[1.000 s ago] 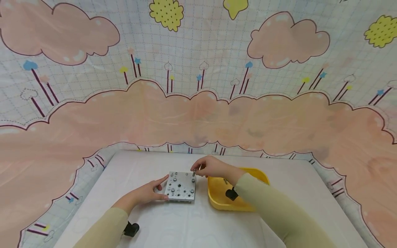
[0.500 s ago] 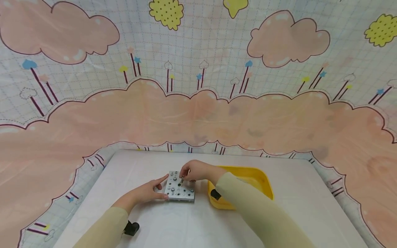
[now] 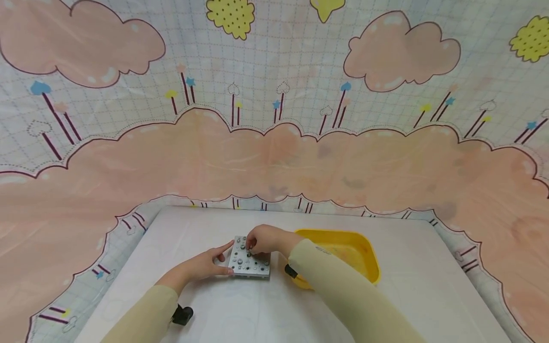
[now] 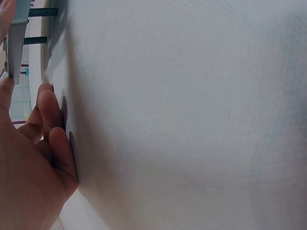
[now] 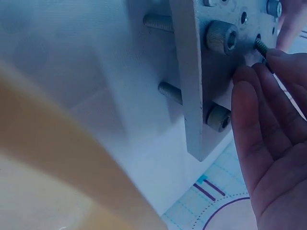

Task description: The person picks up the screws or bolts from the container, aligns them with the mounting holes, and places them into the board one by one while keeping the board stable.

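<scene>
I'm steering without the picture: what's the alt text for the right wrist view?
The right hand pinches a screw, its tip at or in a hole of a metal plate. Nearest the camera, two socket-head screws run through the plate, threaded ends sticking out beyond it. A blurred yellow tray edge crosses the lower left.

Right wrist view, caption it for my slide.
The right hand pinches a threaded screw at a hole in the metal plate, near two larger socket-head bolts.

Plate (image 3: 252,274) left of tray (image 3: 349,247), both on table (image 3: 214,305), bolts (image 5: 218,37) in plate.
</scene>
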`<control>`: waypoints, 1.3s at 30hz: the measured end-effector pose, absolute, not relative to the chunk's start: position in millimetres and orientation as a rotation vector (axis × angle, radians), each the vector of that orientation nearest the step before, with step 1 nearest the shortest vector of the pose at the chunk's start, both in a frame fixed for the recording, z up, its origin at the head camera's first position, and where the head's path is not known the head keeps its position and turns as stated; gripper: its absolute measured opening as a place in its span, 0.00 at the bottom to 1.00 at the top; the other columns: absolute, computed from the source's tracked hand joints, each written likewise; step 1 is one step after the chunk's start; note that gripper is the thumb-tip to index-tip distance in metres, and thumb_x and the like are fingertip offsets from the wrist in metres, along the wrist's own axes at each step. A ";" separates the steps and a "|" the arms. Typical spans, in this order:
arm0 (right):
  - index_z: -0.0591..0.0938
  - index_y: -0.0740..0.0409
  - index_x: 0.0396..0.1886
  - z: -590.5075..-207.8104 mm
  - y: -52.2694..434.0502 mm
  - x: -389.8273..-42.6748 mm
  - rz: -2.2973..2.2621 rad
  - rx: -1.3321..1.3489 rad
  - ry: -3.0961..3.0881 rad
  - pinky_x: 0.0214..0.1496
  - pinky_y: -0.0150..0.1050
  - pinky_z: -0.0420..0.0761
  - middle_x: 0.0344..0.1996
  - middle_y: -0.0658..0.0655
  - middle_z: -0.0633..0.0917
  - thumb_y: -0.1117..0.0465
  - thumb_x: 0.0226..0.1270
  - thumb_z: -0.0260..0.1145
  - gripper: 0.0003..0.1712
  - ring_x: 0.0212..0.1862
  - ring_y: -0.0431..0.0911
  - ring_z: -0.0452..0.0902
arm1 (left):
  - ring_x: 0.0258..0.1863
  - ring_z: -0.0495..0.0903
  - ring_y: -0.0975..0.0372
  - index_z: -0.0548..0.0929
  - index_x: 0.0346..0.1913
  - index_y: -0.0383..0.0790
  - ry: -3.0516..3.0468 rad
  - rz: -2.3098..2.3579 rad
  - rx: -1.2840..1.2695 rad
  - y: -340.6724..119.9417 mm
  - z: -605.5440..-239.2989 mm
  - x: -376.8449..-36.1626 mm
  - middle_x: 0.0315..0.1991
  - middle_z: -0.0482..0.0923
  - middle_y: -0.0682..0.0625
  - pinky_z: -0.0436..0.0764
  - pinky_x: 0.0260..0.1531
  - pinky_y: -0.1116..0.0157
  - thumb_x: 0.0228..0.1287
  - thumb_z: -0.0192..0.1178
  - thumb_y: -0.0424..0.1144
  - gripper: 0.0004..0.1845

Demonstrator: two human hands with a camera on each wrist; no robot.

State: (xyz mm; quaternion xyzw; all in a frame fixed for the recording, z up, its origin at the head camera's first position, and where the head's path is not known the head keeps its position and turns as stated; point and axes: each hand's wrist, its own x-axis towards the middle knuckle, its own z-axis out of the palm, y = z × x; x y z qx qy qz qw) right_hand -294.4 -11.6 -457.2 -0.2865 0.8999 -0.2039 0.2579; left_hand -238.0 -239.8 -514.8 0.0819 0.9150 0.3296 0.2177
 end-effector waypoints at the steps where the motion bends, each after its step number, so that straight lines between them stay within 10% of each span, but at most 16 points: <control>1: 0.87 0.47 0.37 -457.7 -11.7 -294.5 -0.544 -0.781 2.449 0.36 0.32 0.77 0.31 0.47 0.80 0.63 0.67 0.69 0.05 0.32 0.41 0.74 | 0.40 0.69 0.57 0.57 0.78 0.58 2.537 0.908 0.231 -239.6 -514.6 -238.1 0.46 0.70 0.51 0.67 0.42 0.56 0.51 0.73 0.61 0.53; 25: 0.88 0.46 0.44 -443.8 -2.2 -296.6 -0.605 -0.921 2.443 0.34 0.32 0.78 0.32 0.45 0.80 0.60 0.67 0.69 0.08 0.32 0.40 0.75 | 0.39 0.68 0.58 0.59 0.78 0.55 2.563 0.905 0.235 -238.0 -513.5 -236.7 0.44 0.70 0.51 0.67 0.40 0.57 0.51 0.75 0.56 0.52; 39: 0.88 0.47 0.42 -432.4 85.5 -300.1 -0.767 -0.886 2.495 0.40 0.35 0.78 0.31 0.43 0.82 0.60 0.67 0.70 0.06 0.37 0.41 0.77 | 0.39 0.68 0.58 0.59 0.78 0.56 2.571 0.897 0.230 -235.8 -518.2 -238.5 0.45 0.70 0.51 0.68 0.42 0.56 0.50 0.75 0.58 0.53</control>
